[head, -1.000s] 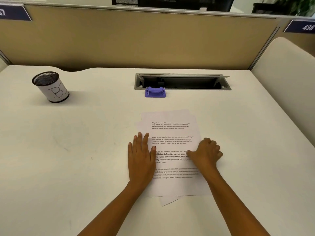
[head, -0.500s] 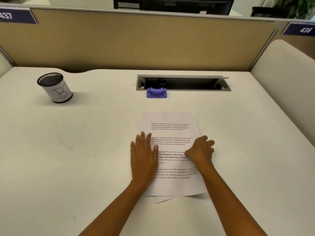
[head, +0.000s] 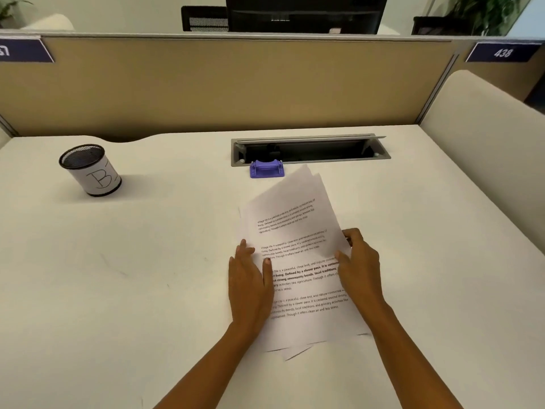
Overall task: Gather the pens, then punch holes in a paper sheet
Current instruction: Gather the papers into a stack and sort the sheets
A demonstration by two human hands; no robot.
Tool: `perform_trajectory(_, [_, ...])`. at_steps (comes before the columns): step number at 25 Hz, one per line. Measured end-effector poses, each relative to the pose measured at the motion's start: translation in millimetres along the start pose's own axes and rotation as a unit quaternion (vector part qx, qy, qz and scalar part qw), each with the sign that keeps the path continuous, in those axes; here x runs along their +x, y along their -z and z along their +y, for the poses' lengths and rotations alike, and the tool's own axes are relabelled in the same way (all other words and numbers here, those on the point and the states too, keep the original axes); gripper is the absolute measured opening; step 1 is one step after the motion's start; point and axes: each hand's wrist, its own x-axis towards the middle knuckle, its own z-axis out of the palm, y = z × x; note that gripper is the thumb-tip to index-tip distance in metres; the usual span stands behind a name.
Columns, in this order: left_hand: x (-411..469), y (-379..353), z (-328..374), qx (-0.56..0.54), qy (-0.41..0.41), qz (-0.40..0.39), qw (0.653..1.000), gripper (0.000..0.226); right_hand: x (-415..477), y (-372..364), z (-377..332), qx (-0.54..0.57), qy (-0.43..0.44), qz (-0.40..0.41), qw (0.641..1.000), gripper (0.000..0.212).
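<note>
Your left hand (head: 250,287) lies flat and open on the left edge of the sheets (head: 298,261), pressing them to the desk (head: 147,290). Your right hand (head: 358,270) grips the right edge of the sheets, thumb on top and fingers curled under the edge. The sheets sit near the middle of the desk, closer to the near edge. Their long axis runs from the near edge toward the far edge, tilted to the right; the far end is raised off the desk. The printed lines slope up to the right. Several loose corners fan out at the near end.

The purple punch (head: 267,169) stands just beyond the far corner of the sheets, against the cable slot (head: 309,149) at the far edge. The mesh cup (head: 90,169), marked "B", stands well apart near the far left corner.
</note>
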Motion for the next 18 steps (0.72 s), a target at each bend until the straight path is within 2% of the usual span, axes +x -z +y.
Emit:
perform_trajectory(4, [13.6,31.0,0.2,-0.17,0.062,-0.007,0.984,0.047,-4.6,9.6,-26.9,0.084,0.04,0.019,0.996,0.026])
perform_trajectory(8, [39.5,77.5,3.6,-0.261,0.083,-0.015,0.962,0.053,-9.0,12.3,-60.0,0.164,0.07,0.013,0.984,0.024])
perform_trajectory(14, [61.1,148.8,35.0,-0.285,-0.058,0.108,0.951,0.019,-26.6,4.2,-101.9,0.244,0.121,0.055,0.961,0.02])
perform_trajectory(18, [57.2,168.1,45.7,-0.311,-0.095,0.139,0.935,0.013,-36.2,-1.7,-109.9,0.294,0.12,0.051,0.947,0.024])
